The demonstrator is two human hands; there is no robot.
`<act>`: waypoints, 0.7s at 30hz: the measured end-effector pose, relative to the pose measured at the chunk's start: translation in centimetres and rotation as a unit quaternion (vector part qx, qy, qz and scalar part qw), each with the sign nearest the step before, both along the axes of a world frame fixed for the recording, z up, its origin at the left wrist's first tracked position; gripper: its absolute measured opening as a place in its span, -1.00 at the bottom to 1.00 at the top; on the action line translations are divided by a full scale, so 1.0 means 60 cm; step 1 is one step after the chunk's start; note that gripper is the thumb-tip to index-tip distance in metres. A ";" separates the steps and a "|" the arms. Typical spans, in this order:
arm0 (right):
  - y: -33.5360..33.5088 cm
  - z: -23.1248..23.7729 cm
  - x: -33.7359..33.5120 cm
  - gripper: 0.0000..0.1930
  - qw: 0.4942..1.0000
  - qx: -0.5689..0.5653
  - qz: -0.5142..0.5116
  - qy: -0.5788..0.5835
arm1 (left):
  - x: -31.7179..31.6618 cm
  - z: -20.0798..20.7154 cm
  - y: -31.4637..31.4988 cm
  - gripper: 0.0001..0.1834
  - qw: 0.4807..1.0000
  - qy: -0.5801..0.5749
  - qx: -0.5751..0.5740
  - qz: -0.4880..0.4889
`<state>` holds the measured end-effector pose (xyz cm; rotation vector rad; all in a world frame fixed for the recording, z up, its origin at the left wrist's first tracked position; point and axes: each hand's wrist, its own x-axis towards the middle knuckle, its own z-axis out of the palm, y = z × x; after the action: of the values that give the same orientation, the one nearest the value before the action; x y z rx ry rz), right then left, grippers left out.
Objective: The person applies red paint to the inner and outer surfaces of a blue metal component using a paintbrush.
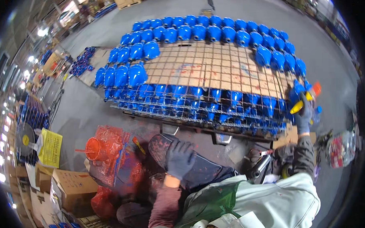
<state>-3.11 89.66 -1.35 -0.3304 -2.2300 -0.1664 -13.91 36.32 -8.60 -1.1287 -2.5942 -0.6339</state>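
While the left hand (180, 158), gloved in dark grey, is resting flat with fingers spread on a dark paint-spattered cover (192, 170) below the wire rack (198, 109), the right hand (303, 116) is reaching up to the rack's right corner. Its fingers are closing around a blue cast part (297, 94) and a yellow-handled tool (300, 105); how firmly they are gripping cannot be told, since that corner is blurred. The rack is carrying rows of blue painted parts (212, 32) along the far edge and left side of its cardboard sheet (213, 68), with more hanging beneath. Left of the rack's front edge, a red-stained funnel (96, 149) is standing on plastic-wrapped equipment. Judged from this pose, the held part is being handled best by lifting it clear of its neighbours, keeping fresh paint untouched and the bracing hand steady.
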 end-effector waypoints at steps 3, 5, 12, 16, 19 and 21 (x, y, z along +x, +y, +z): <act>-0.006 -0.030 -0.046 -0.53 0.972 -0.170 0.111 0.115 | -0.002 -0.023 0.001 -0.71 0.999 0.001 0.008 0.052; -0.023 -0.023 -0.088 -0.55 0.957 -0.214 0.170 0.094 | -0.005 -0.019 0.001 -0.72 0.999 0.004 0.015 0.041; -0.102 0.056 -0.179 -0.59 0.989 0.056 0.098 -0.100 | 0.000 -0.017 -0.013 -0.70 0.999 0.005 0.024 0.034; -0.042 0.019 -0.165 -0.61 0.979 0.109 0.065 -0.162 | 0.006 -0.031 -0.016 -0.70 0.998 0.013 0.038 0.053; -0.071 0.018 -0.181 -0.60 0.979 0.091 0.116 -0.142 | 0.013 -0.031 -0.023 -0.70 0.998 0.009 0.029 0.054; -0.130 0.015 -0.190 -0.60 0.971 0.065 0.187 -0.133 | 0.016 -0.030 -0.027 -0.70 0.998 0.014 0.032 0.057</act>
<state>-14.52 81.85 -0.47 0.1991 -2.4852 -0.1597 -12.95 34.70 -10.43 -0.9542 -2.5724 -0.6659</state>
